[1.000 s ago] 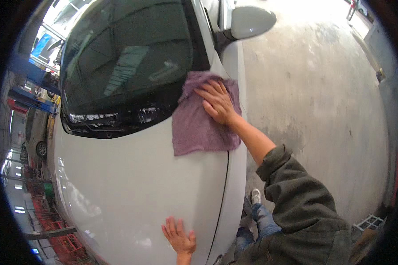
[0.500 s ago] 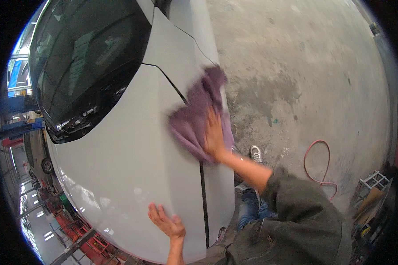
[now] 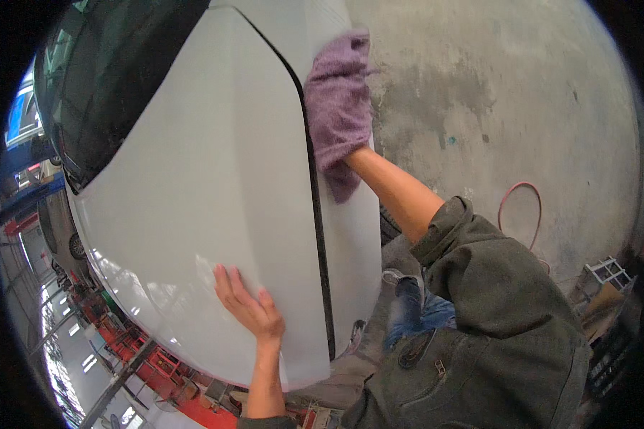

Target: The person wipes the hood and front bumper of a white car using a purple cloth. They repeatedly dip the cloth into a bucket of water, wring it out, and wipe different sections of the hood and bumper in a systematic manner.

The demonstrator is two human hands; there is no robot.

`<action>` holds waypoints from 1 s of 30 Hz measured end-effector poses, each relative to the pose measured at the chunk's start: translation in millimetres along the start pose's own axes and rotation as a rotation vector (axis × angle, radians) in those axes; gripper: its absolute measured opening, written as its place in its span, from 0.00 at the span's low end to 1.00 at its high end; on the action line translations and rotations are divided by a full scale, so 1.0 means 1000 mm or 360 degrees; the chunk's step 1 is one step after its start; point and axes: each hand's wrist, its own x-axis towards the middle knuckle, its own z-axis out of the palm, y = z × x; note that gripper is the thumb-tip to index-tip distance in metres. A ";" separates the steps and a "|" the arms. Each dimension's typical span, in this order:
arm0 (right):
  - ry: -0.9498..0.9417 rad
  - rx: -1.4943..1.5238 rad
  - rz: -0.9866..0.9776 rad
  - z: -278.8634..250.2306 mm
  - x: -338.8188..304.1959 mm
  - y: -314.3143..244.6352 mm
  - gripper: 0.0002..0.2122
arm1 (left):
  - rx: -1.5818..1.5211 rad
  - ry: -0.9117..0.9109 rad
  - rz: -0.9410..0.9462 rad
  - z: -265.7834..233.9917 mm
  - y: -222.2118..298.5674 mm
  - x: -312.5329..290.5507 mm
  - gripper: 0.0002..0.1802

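Head view, nothing else to go on. Biggest change: cloth (image 3: 340, 93) now out on the fender (image 3: 354, 236), right alongside the dark seam (image 3: 320, 236), versus up at the windshield (image 3: 122, 79) corner a second ago and straddling the seam half a second ago. Also bunched long and narrow now, instead of spread out. Probably means rubbing along the fender at this point rather than the hood (image 3: 193, 179), at a guess.

Right hand (image 3: 355, 155) mostly swallowed by the cloth, just a bit near the wrist showing, versus bare on top earlier. Can't tell about finger spread under there, or gripping versus just pressing. Left hand (image 3: 250, 306) looks laid flat on the hood, same as before, fingers loosely extended, thumb out to the side, holding nothing.

Surface-wise: white and pretty glossy, with bright reflections toward the far edge of the hood and a soft crease running lengthwise. Hard to judge any dirt from this.

Room: looks like a workshop. Stained concrete floor (image 3: 537, 129) on the right, with a pinkish hose (image 3: 540, 211) looped on it. Over left, a parked car (image 3: 59, 229), plus red equipment (image 3: 161, 372) lower down, too squished to make out properly.
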 end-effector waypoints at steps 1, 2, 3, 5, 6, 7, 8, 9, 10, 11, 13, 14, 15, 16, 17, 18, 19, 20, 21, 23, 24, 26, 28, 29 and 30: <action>0.0011 -0.0094 -0.0023 0.004 -0.017 -0.002 0.24 | 0.0006 0.0009 0.0006 0.000 0.000 0.000 0.33; 0.0110 -0.0161 -0.0149 0.009 -0.036 -0.001 0.25 | 0.0008 0.0012 0.0020 0.000 0.001 -0.001 0.33; 0.0215 -0.0220 -0.0268 0.017 -0.060 0.002 0.25 | 0.0023 0.0025 0.0012 0.000 0.001 -0.001 0.32; 0.0413 -0.0711 -0.0575 0.035 -0.125 0.012 0.22 | 0.0027 0.0041 0.0005 0.002 0.001 -0.001 0.32; 0.0509 -0.1587 -0.0623 0.050 -0.164 0.015 0.19 | 0.0034 0.0072 0.0039 0.003 0.000 -0.001 0.31; 0.0580 -0.1936 -0.0638 0.062 -0.197 0.021 0.16 | 0.0035 0.0095 0.0048 0.005 -0.001 -0.002 0.30; 0.0663 -0.2283 -0.0649 0.073 -0.232 0.026 0.15 | 0.0036 0.0119 0.0059 0.007 -0.002 -0.002 0.30; 0.0663 -0.1801 -0.0639 0.086 -0.263 0.034 0.14 | 0.0026 0.0141 0.0085 0.009 -0.004 -0.003 0.29; 0.0412 -0.1022 -0.0555 0.098 -0.291 0.045 0.14 | 0.0019 0.0158 0.0111 0.012 -0.006 -0.004 0.29; 0.0238 -0.0717 -0.0474 0.110 -0.321 0.056 0.14 | 0.0003 0.0189 0.0153 0.014 -0.008 -0.003 0.28; 0.0264 -0.0403 -0.0274 0.134 -0.395 0.078 0.14 | 0.0024 0.0235 0.0187 0.020 -0.013 -0.001 0.28; 0.0218 -0.0343 -0.0178 0.145 -0.431 0.088 0.14 | 0.0014 0.0250 0.0223 0.022 -0.015 -0.002 0.28; 0.0169 -0.0308 -0.0083 0.155 -0.467 0.096 0.14 | 0.0025 0.0246 0.0215 0.023 -0.017 -0.002 0.28; 0.0122 -0.0277 -0.0012 0.162 -0.498 0.102 0.14 | 0.0012 0.0247 0.0225 0.025 -0.019 -0.002 0.28; 0.0083 -0.0254 0.0054 0.166 -0.524 0.107 0.14 | -0.0006 0.0252 0.0237 0.025 -0.021 -0.002 0.29; 0.0056 -0.0243 0.0100 0.168 -0.542 0.112 0.14 | 0.0019 0.0253 0.0245 0.025 -0.022 -0.002 0.29; 0.0074 -0.0239 0.0116 0.168 -0.550 0.114 0.14 | 0.0035 0.0265 0.0257 0.025 -0.023 0.000 0.30; 0.0096 -0.0235 0.0113 0.165 -0.549 0.114 0.15 | 0.0023 0.0278 0.0261 0.026 -0.023 0.002 0.30; 0.0131 -0.0239 0.0100 0.159 -0.537 0.113 0.15 | 0.0028 0.0299 0.0256 0.026 -0.024 0.004 0.30; 0.0250 -0.0253 0.0038 0.145 -0.491 0.108 0.15 | -0.0046 0.0261 0.0208 0.027 -0.025 0.005 0.31; 0.0198 -0.0245 0.0037 0.136 -0.456 0.107 0.15 | -0.0018 0.0256 0.0212 0.028 -0.026 0.005 0.31; 0.0471 -0.0300 -0.0100 0.117 -0.383 0.102 0.15 | -0.0072 0.0253 0.0219 0.029 -0.027 0.008 0.32; 0.0571 -0.0309 -0.0124 0.102 -0.321 0.099 0.15 | -0.0057 0.0241 0.0200 0.030 -0.027 0.010 0.32; 0.0606 -0.0319 -0.0124 0.099 -0.302 0.101 0.15 | -0.0108 0.0226 0.0188 0.031 -0.027 0.010 0.32; 0.0633 -0.0325 -0.0122 0.099 -0.294 0.103 0.15 | -0.0069 0.0232 0.0183 0.031 -0.027 0.011 0.32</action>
